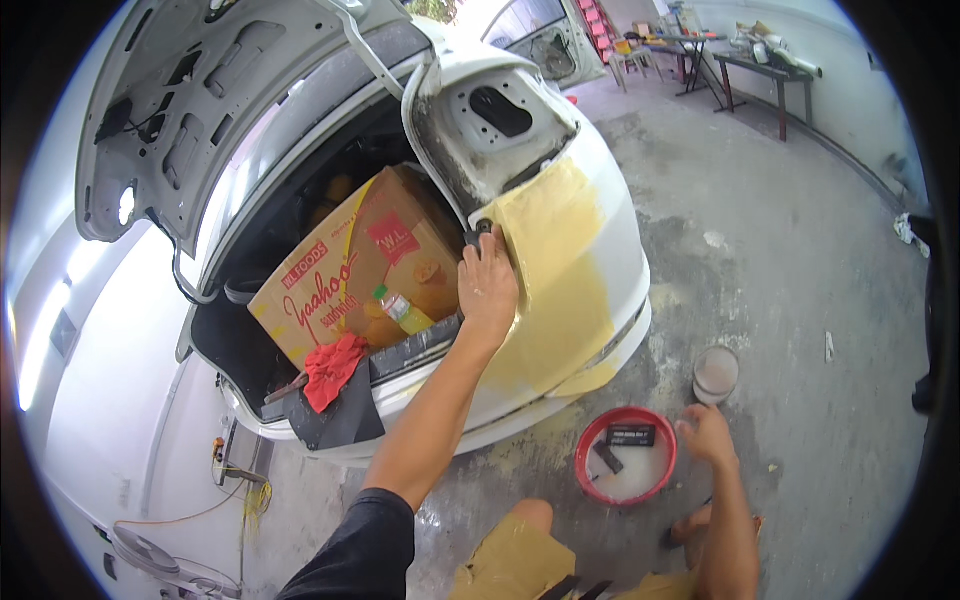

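My left hand [488,280] grips a small dark object [480,236] at the upper corner of the white car's rear panel, beside the trunk opening; its fingers partly hide it. Pale yellow filler [555,270] coats this panel. My right hand [708,435] hangs loosely open, fingers slightly curled, over the right side of a red basin [664,465] on the floor. The basin holds cloudy water, a black rectangular block [630,437] and a smaller dark piece [608,458]. A grey round container [716,368] stands just beyond that hand.
The raised trunk lid [170,110] is at upper left. The trunk holds a cardboard box [305,275], a yellow-liquid bottle [405,310] and a red rag [330,375]. Tables [750,66] line the back right wall; cables [250,495] lie at lower left.
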A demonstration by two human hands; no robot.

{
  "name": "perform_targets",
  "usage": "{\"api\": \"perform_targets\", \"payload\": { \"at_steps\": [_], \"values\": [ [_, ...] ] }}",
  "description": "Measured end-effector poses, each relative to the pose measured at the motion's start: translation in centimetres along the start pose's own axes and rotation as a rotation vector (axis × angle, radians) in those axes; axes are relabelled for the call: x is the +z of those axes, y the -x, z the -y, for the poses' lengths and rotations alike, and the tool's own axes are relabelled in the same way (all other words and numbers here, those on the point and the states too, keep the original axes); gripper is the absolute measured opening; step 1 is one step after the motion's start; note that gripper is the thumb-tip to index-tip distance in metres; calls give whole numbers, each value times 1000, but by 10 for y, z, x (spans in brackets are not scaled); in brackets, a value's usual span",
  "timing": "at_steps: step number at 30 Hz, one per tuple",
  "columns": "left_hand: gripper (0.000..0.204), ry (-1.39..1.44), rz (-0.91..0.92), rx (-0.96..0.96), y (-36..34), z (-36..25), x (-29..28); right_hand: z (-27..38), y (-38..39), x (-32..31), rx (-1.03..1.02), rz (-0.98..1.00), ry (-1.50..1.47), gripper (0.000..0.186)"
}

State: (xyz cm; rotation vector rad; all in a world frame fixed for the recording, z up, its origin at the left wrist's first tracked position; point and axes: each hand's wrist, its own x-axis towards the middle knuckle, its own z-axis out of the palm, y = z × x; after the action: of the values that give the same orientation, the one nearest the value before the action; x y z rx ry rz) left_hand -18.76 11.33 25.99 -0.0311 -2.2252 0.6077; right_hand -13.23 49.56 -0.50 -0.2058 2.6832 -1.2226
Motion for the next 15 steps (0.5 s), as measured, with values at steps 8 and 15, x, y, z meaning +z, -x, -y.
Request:
{"api": "perform_targets", "payload": {
  "at_steps": [8,15],
  "values": [
    [59,85,-23,-27,-2,3,6,2,1,-3,22,29,54,44],
    [54,96,206,-84,2,3,26,3,-2,-2,44,37,64,40]
  ]
}}
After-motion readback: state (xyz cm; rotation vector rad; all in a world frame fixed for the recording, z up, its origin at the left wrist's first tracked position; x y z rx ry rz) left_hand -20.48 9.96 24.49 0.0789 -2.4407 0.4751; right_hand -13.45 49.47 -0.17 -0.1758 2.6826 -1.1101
